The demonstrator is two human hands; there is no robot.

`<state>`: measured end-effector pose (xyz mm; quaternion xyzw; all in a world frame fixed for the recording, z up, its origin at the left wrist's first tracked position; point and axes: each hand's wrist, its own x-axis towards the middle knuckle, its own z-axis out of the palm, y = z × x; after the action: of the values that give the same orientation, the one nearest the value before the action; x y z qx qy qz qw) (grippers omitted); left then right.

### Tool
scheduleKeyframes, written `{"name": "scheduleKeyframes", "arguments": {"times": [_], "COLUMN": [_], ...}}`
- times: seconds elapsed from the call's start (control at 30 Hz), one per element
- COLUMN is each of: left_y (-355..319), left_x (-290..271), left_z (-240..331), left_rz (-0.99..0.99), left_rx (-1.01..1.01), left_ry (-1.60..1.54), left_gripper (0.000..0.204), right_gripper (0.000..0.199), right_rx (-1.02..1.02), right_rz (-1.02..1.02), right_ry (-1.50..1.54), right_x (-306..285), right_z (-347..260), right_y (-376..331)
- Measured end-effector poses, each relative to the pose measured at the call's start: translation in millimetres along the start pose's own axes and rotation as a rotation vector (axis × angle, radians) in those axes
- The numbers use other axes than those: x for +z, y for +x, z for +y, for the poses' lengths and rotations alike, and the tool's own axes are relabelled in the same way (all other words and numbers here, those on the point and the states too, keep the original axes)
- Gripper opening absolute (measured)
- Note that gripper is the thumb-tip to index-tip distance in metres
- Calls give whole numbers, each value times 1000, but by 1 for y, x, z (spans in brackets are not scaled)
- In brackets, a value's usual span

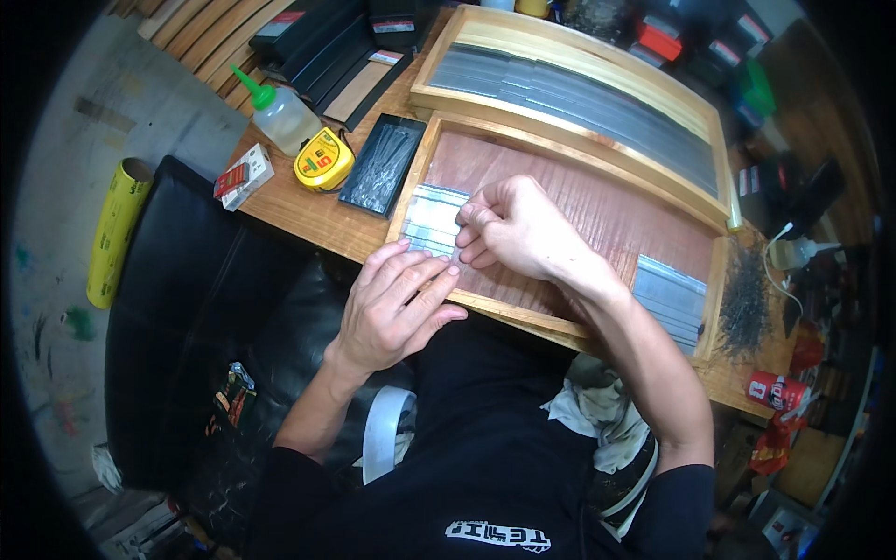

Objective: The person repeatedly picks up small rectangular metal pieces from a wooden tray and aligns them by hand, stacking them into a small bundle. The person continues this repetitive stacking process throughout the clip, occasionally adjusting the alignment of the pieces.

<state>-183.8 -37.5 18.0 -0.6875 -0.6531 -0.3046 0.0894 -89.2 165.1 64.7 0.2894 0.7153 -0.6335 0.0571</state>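
Observation:
My left hand (pixel 397 301) lies over the near left rim of a shallow wooden tray (pixel 569 322), fingers stretched out, their tips at the lower end of a row of shiny grey metal strips (pixel 431 217). Just right of that row, my right hand (pixel 523 229) is closed in a pinch, thumb against the curled fingers. Whatever sits between those fingertips is too small or hidden to make out. A second row of grey strips (pixel 669 297) lies at the tray's right end, partly behind my right forearm. Reddish-brown wood grain shows on the tray floor.
Behind stands another wooden tray (pixel 569 131) of grey strips. To the left are a black box of thin dark pieces (pixel 381 163), a yellow tape measure (pixel 324 161), a green-tipped squeeze bottle (pixel 283 119) and a small carton (pixel 245 177). Dark shavings (pixel 745 299) and a red can (pixel 777 392) are right.

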Motion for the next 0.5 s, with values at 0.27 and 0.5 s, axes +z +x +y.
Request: {"name": "scheduleKeyframes", "arguments": {"times": [0.27,0.5], "left_y": [-2,4], "left_x": [6,3], "left_z": [-5,-5], "left_rz": [32,4], "left_rx": [-8,7], "left_ry": [7,22], "left_gripper": [46,42], "right_gripper": [31,28], "right_rx": [34,-69], "right_rz": [-140,-105], "right_ry": [-196,-165], "right_x": [1,10], "right_z": [-19,-29], "right_y": [11,20]}}
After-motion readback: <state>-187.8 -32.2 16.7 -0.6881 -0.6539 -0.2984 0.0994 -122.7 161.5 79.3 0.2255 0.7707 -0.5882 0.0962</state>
